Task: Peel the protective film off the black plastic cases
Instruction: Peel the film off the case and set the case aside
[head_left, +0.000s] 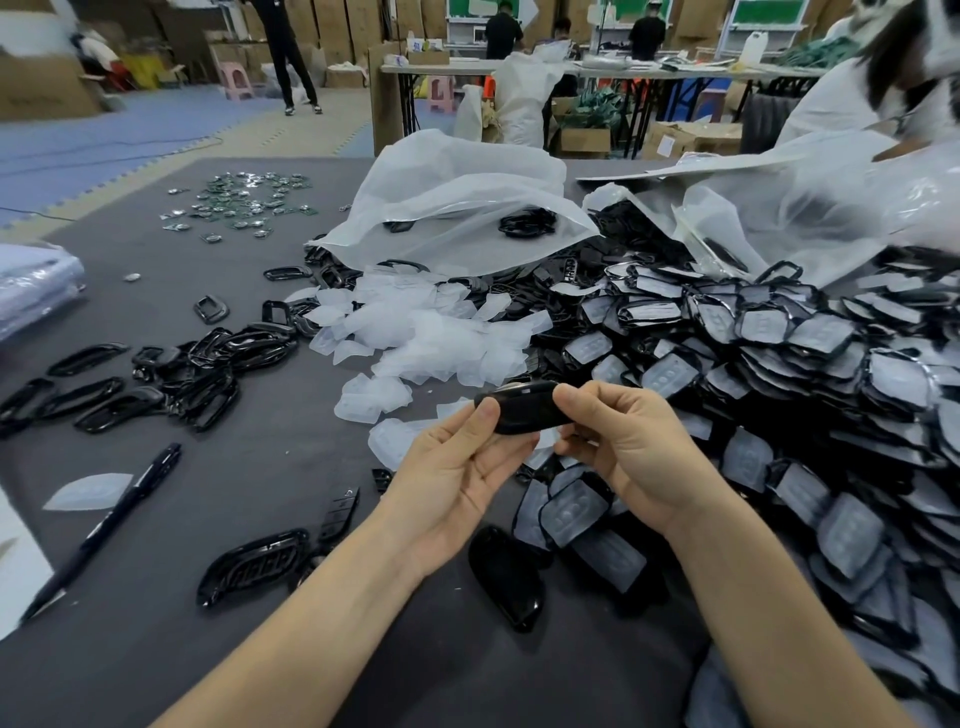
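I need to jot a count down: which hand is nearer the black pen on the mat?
Left. The left hand holds the black case just right of the black pen; the right hand is farther right, beyond the case.

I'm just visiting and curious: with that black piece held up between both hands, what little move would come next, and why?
Probably a pinch at the pale film edge showing along the top of the black case, pulling it away. The left hand and right hand grip opposite ends, and peeled films already lie heaped on the table behind.
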